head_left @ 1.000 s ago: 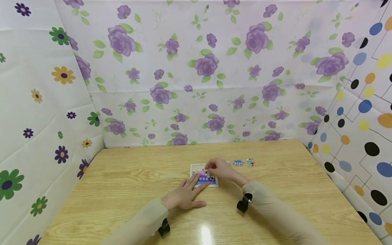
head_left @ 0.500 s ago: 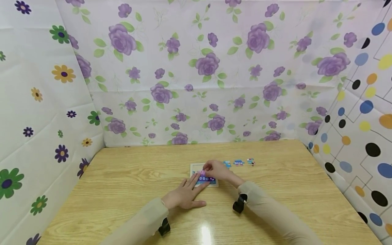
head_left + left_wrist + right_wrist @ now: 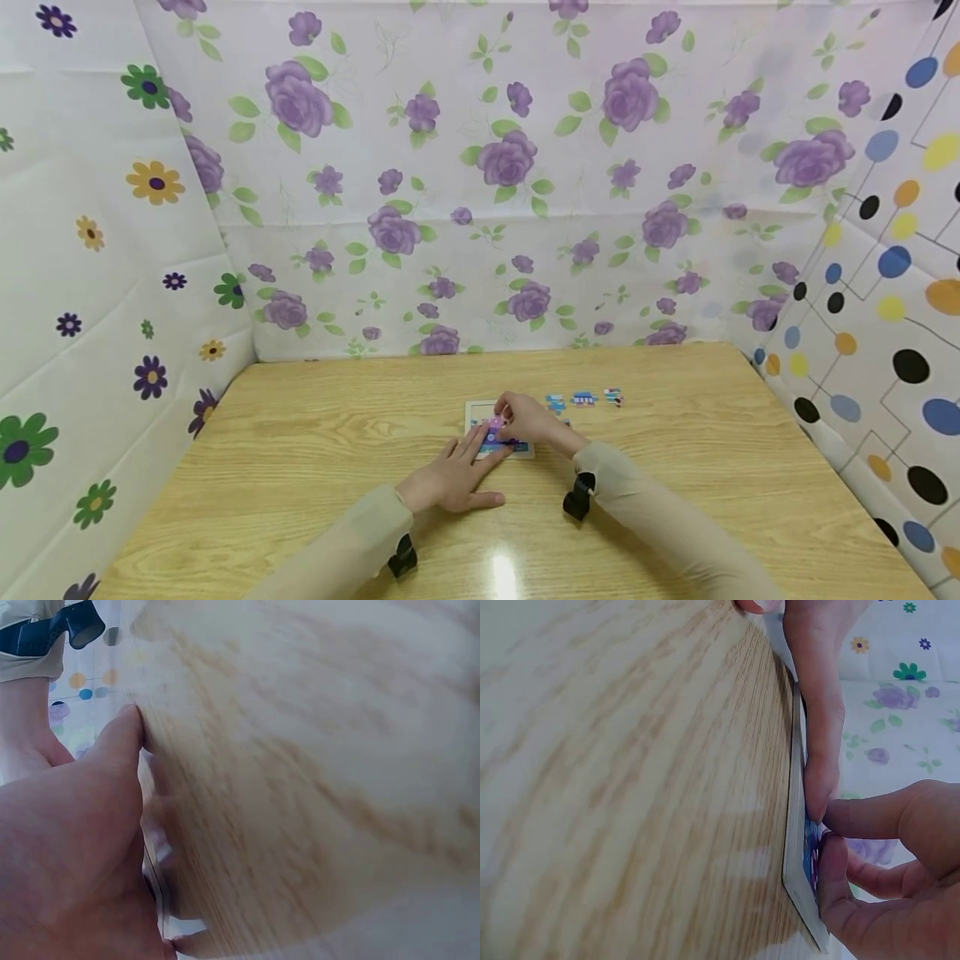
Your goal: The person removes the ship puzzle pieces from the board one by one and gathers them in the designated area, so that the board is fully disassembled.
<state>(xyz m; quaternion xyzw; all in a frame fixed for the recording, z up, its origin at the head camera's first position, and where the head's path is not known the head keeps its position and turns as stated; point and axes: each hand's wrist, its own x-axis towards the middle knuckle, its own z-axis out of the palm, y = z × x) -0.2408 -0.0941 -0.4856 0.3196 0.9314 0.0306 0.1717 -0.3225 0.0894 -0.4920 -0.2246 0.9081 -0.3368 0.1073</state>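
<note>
Through the head camera I see a person's left hand (image 3: 453, 483) laid flat, its fingers straight and spread, their tips resting on a purple, pink and blue picture puzzle (image 3: 491, 435) while the thumb lies on the pale wood-grained table (image 3: 337, 425). That puzzle sits inside a thin, white, rectangular frame (image 3: 468, 421) near the middle of the tabletop. The right hand (image 3: 527, 417) reaches in from the other side, thumb and fingers bent, their tips close together over the puzzle; my right wrist view shows them at its face, right beside a left fingertip, but I can't fairly tell whether they pinch a piece. Beyond the right hand I have a blue-and-white jigsaw piece (image 3: 555, 403), a blue one with white squares (image 3: 584, 398) and a white multicoloured one (image 3: 613, 397), lying apart in a row.
</note>
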